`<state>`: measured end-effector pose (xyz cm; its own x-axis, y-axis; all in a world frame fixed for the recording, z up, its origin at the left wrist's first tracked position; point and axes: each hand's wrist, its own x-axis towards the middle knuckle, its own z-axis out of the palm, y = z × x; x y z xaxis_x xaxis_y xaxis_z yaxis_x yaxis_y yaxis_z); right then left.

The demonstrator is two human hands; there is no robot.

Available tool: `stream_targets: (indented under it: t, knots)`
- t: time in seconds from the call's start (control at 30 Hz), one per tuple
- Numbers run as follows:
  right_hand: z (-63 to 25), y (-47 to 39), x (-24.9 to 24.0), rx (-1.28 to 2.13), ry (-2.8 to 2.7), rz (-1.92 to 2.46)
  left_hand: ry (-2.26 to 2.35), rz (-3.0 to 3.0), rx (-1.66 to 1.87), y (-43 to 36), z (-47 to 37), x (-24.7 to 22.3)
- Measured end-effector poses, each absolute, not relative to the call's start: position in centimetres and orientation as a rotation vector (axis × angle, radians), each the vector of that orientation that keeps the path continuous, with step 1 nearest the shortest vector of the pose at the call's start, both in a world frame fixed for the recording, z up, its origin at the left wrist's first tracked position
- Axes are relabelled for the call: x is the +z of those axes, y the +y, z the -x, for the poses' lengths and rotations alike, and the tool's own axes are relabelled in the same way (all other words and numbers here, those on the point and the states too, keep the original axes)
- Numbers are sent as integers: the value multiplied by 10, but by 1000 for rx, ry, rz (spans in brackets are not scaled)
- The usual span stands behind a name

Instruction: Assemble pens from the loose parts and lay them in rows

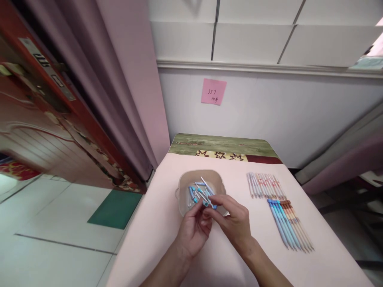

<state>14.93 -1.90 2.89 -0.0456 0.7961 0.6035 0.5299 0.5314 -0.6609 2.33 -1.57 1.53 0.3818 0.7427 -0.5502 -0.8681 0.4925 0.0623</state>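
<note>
In the head view, my left hand (194, 231) and my right hand (235, 217) meet over the near edge of a beige plastic basin (185, 179). Between the fingertips of both is a small teal pen part (205, 203); how much of it lies hidden behind the fingers I cannot make out. Inside the basin lie several loose blue pen parts (191, 192) and thin white-silver tubes (206, 182), jumbled together. Both hands have their fingers closed in a pinch.
On the pink-covered table (149, 223), to the right, lie a row of pale clear pens (265, 185) and a row of blue (283, 225) and brown-beige pens (299, 229). A pink note (213, 91) sticks to the wall. A red-framed door (74, 131) stands left.
</note>
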Motion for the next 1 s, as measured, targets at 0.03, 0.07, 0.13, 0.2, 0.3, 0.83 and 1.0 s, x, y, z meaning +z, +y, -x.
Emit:
stream_targets:
  t: [0.03,0.07,0.13,0.2,0.3,0.83,1.0]
  knots:
    - [-152,-19,29,318,-1691,1142,553,249,1035,-15,-22,16]
    - [-156,-19,28,323,-1673,1170,552,249,1025,-14,-19,16]
    - [-165,-18,26,335,-1640,1245,568,265,1016,-10,-9,17]
    - [-175,-16,22,353,-1599,1333,588,295,1065,-4,5,19]
    - [-187,-10,14,392,-1568,1447,580,321,1221,7,28,24]
    - [-153,43,-9,450,-2265,2061,677,327,1310,21,58,21]
    - [-133,46,-24,485,-2278,2138,670,314,1303,24,56,22]
